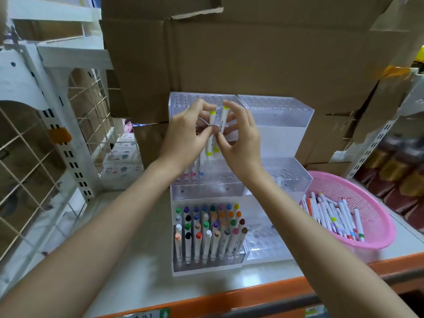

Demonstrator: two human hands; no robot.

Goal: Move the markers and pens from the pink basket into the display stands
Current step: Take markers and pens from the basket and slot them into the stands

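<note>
Two yellow-capped white markers [212,125] are pinched by left hand [185,131] and right hand [238,138] above the clear acrylic tiered stand [275,111] (others lie in the pink mesh basket [385,226]); one could be dropped through crowded fingertips.

The bench [137,260] has a white top and an orange front edge [252,292]. 2 clear stepped stands sit side by side on it, touching: the left display stand [206,263] near the middle and the right display stand [268,249] next to it. The pink basket [387,226] rests just right of them, near the front edge. Cardboard boxes [229,53] are stacked directly behind the stands.
</note>
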